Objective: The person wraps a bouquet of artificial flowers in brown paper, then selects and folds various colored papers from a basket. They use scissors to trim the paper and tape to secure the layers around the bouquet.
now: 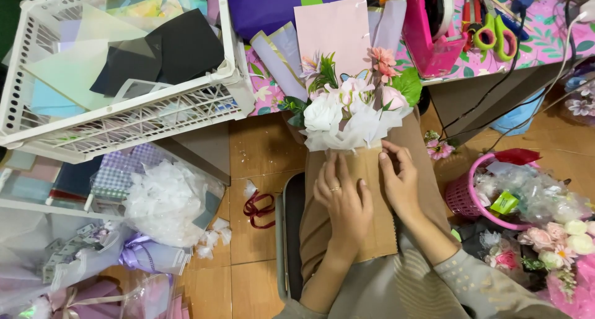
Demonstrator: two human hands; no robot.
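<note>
- Bouquet (pixel 353 111) of white and pink artificial flowers is shown on a brown paper sheet (pixel 365 201) spread across the person's lap, at the centre of the view.
- Surface and room: an orange tiled floor (pixel 248 244) is seen below; a low table with a pink floral cloth (pixel 545 40) stands at the far side.
- Orientation: the long axis of the bouquet runs near to far, with the flower heads pointing to the far side and the stems hidden under white wrapping.
- Left hand (pixel 344 201) is laid open and flat on the brown paper, a ring on one finger.
- Right hand (pixel 400 179) is likewise open, fingers pressed on the paper just below the white wrapping.
- Counts: one white plastic crate (pixel 124 127) of coloured sheets at far left; one pink basket (pixel 462 198) at right; one pink tape dispenser (pixel 434 34) and one pair of green-handled scissors (pixel 493 34) on the table; one pair of red-handled scissors (pixel 259 208) on the floor.
</note>
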